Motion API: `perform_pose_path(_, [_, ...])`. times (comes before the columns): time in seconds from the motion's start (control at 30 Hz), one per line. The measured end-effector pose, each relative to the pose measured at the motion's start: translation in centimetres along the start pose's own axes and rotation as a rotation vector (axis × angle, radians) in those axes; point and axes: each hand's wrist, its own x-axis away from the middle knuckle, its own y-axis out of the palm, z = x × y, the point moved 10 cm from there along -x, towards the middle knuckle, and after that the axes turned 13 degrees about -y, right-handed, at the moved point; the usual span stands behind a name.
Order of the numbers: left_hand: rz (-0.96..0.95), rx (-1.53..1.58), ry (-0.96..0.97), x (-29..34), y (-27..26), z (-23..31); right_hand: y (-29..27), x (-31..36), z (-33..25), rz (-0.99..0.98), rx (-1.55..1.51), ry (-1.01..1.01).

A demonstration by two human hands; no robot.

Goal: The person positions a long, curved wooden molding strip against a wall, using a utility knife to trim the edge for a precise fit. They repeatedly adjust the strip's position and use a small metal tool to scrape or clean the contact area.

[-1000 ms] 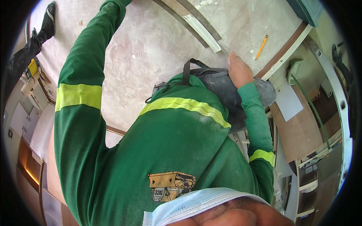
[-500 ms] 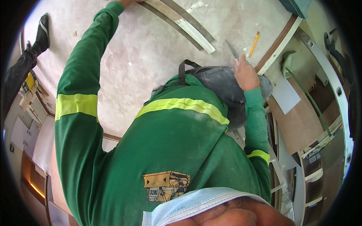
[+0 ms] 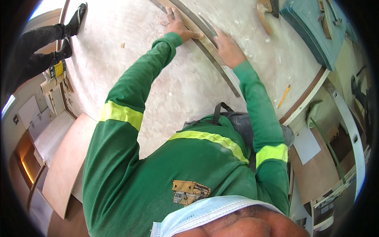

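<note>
A long strip (image 3: pixel 219 65) with a pale middle and dark edges lies across the dusty, light work surface (image 3: pixel 166 94). Its outline looks curved in this picture. My left hand (image 3: pixel 178 27) presses on the strip with fingers spread, thumb pointing right. Just to the right, my right hand (image 3: pixel 230 47) is closed around a knife (image 3: pixel 207 24), its narrow grey blade angled up and left along the strip's far dark edge. The handle is mostly hidden in my fingers. A white length (image 3: pixel 232 77) on the strip's near end shows beside my right sleeve.
An orange pencil (image 3: pixel 284 96) lies to the right. Farther back are a wooden-handled tool (image 3: pixel 263 17) and a blue-grey case (image 3: pixel 302 29) with tools on top. At far left, another person's dark-clad legs (image 3: pixel 39 35) stand by the surface. A metal level (image 3: pixel 352 108) is at right.
My right hand has moved up and left with the knife, from beside the pencil to the strip. My left hand now shows on the strip. The view has shifted, revealing the case.
</note>
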Motion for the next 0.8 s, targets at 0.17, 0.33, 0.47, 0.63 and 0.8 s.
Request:
perform_pose_path(0.17, [-0.026,-0.003,-0.027,1.2,-1.0,2.0,3.8,-13.1,0.8,-0.096,0.050,0.066])
perform_pose_path(0.33, [-0.053,0.053,-0.038,1.3,-1.5,2.5,6.7,-19.3,1.4,-0.101,0.052,0.074])
perform_pose_path(0.47, [-0.110,0.002,-0.109,1.6,-1.4,2.7,7.2,-20.8,1.0,-0.185,0.070,0.109])
perform_pose_path(0.63, [-0.092,0.029,-0.069,0.9,-0.7,1.7,7.0,-20.7,0.0,-0.197,0.116,0.106])
perform_pose_path(0.8, [-0.094,-0.045,-0.047,0.3,-0.1,1.3,6.3,-20.1,-0.7,-0.173,0.030,0.136])
